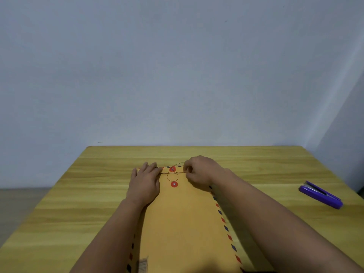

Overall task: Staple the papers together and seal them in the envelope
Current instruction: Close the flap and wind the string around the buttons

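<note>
A long brown envelope point(185, 219) with red and blue striped edges lies lengthwise on the wooden table point(78, 184), its flap end far from me. Two red button discs, the far button point(172, 169) and the near button point(174, 184), sit on the flap end. A thin black string point(173, 176) loops between them. My left hand point(144, 182) lies flat on the envelope's far left corner, fingers straight. My right hand point(199, 173) pinches the string just right of the far button. No papers are visible.
A purple stapler point(321, 194) lies on the table at the right, well away from my hands. The table's far edge meets a pale wall. Floor shows past the left edge.
</note>
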Available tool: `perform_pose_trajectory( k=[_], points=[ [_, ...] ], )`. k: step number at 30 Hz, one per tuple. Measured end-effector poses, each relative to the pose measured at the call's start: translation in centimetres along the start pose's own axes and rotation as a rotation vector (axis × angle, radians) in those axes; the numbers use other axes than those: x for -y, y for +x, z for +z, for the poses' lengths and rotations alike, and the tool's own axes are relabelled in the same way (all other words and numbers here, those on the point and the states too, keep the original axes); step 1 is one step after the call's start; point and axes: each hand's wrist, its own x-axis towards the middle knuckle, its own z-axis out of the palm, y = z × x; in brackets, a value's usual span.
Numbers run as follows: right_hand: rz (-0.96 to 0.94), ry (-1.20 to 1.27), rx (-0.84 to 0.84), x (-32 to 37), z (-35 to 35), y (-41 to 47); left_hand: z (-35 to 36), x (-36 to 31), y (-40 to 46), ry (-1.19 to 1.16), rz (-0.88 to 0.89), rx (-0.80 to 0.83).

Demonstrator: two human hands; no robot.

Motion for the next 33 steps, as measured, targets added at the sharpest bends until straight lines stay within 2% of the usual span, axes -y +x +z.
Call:
perform_pose_trajectory(
  k=[5, 20, 23, 29, 33],
  points=[
    [-0.027, -0.007, -0.107, 1.1, 0.7, 2.3, 0.1, -0.1, -0.1, -0.066, 0.001, 0.037],
    [-0.157, -0.283, -0.068, 2.5, 1.0, 6.3, 0.2, 0.3, -0.1, -0.103, 0.002, 0.059],
    [-0.132, -0.121, -0.083, 2.0, 0.8, 5.6, 0.1, 0.2, -0.1, -0.091, 0.004, 0.061],
    [-0.036, 0.471, -0.107, 1.5, -0.2, 3.6, -0.1, 0.0, -0.3, -0.077, -0.01, 0.069],
    [-0.017, 0.705, -0.063, 1.9, -0.6, 2.3, 0.2, 0.0, -0.4, -0.074, -0.008, 0.068]
  ],
)
